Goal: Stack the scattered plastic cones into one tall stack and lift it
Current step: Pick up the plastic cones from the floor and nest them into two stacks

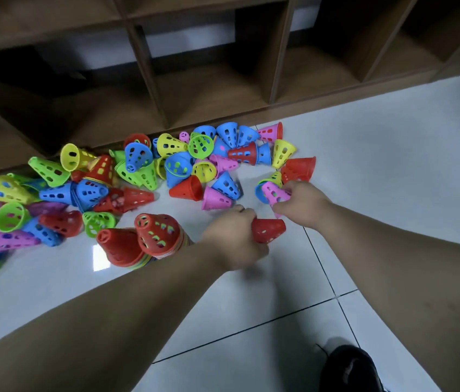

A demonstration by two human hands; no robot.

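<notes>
Gathering step: left hand (234,239) grip clasps red cone (269,230), right hand (303,200) grip pinches pink cone (275,193) just beyond the red cone; next move likely nesting them.

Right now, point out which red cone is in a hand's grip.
The red cone gripped by the left hand, just below the pink cone in the right hand. All other red cones sit untouched on the floor.
</notes>
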